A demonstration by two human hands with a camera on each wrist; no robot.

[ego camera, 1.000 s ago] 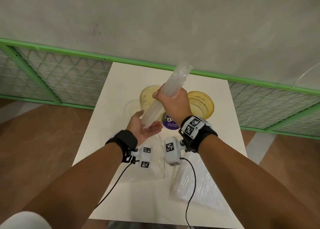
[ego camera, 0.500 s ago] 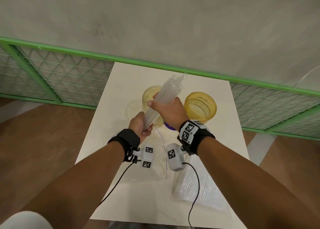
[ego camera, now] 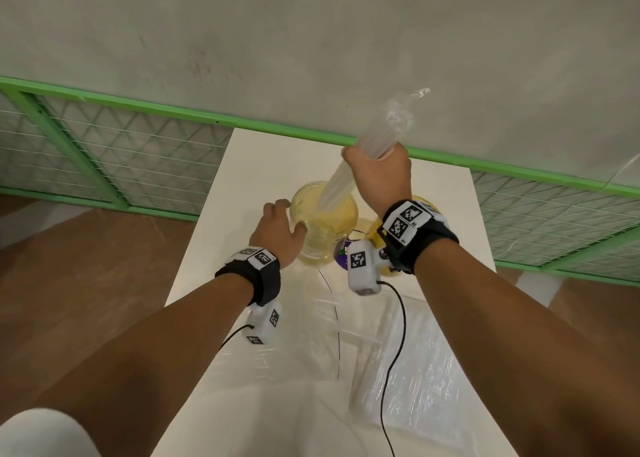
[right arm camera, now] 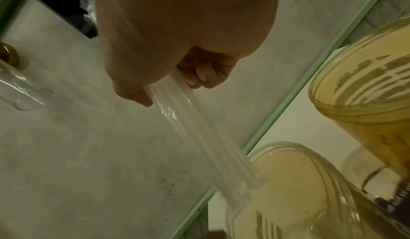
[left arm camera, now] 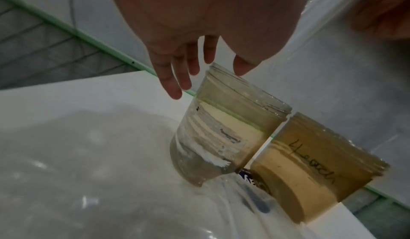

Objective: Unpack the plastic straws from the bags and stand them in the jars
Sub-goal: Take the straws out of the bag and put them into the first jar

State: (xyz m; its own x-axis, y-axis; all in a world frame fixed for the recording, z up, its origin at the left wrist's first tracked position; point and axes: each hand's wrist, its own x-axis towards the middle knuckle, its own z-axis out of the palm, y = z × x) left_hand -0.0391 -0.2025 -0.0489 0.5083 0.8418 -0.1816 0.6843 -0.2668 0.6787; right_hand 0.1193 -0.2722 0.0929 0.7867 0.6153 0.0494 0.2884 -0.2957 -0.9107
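My right hand (ego camera: 375, 166) (right arm camera: 173, 88) grips a bundle of clear plastic straws (ego camera: 346, 176) (right arm camera: 199, 137) around its middle. The bundle tilts, and its lower ends sit at the mouth of the pale yellow jar (ego camera: 323, 221) (right arm camera: 299, 190). My left hand (ego camera: 285, 216) (left arm camera: 208, 79) is beside that jar (left arm camera: 221, 128) at its left rim, fingers straight and spread, holding nothing. A second, amber jar (left arm camera: 310, 163) (right arm camera: 366, 93) stands right next to it; in the head view my right wrist hides most of it.
Crumpled clear plastic bags (ego camera: 408, 370) lie on the white table (ego camera: 263, 166) near me, one with a purple label (ego camera: 341, 250) by the jars. A green mesh fence (ego camera: 138, 166) and a grey wall stand behind the table. Wrist-camera cables hang over the bags.
My left hand let go of the bundle's lower end and moved to the pale jar. My right hand lifted the straws up and away, bringing their lower ends over that jar's mouth.
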